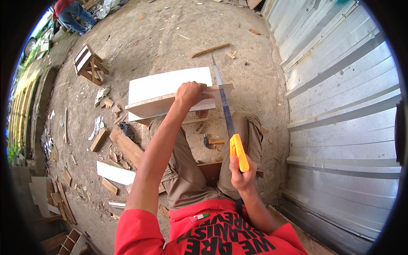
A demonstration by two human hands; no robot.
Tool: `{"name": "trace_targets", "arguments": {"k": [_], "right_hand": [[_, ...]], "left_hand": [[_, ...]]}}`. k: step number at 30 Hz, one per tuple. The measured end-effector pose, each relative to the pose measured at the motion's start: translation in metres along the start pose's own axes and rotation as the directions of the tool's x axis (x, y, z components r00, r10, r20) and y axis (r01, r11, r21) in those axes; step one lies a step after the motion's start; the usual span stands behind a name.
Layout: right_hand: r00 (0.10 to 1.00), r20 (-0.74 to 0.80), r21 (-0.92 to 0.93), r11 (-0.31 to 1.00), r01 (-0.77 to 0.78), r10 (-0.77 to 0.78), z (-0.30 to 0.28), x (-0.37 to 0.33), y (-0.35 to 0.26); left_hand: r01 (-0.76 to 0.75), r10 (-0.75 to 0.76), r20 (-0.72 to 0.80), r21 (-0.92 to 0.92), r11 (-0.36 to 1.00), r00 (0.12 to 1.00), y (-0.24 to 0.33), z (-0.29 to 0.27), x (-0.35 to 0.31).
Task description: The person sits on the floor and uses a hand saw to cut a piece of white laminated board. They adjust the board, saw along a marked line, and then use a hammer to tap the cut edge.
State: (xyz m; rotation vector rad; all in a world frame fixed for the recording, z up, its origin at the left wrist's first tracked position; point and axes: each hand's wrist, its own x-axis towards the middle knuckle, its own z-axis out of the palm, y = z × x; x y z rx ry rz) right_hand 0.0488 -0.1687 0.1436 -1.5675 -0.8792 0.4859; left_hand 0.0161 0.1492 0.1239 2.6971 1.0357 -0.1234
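Note:
My right hand [244,173] is closed round the yellow handle of a handsaw [225,102], whose long blade points away from me. The blade lies against the right end of a wooden board [159,104], which stands on edge across a white-topped bench [170,83]. My left hand [191,94] grips the board's upper edge, to the left of the blade. The bench stands just beyond my knees. On the ground between my legs lies a hammer [213,141] with a dark head and a yellowish handle.
A corrugated metal wall [340,106] rises on the right. At the left are a small wooden stool [90,63], a long plank [127,144], a white board [115,173] and several wood scraps. Another person [74,16] is at the far left.

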Motion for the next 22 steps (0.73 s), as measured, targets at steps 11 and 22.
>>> {"name": "trace_targets", "arguments": {"k": [11,22], "right_hand": [[0.999,-0.014,-0.001,0.999,-0.042,0.042,-0.006,-0.016,-0.013],[0.988,-0.005,-0.018,0.988,-0.156,0.156,-0.013,-0.025,-0.017]], "left_hand": [[-0.031,0.033,-0.114,0.021,0.999,0.993,-0.004,0.008,0.000],[-0.006,0.010,-0.136,0.032,0.999,0.991,0.001,0.008,-0.004]]}}
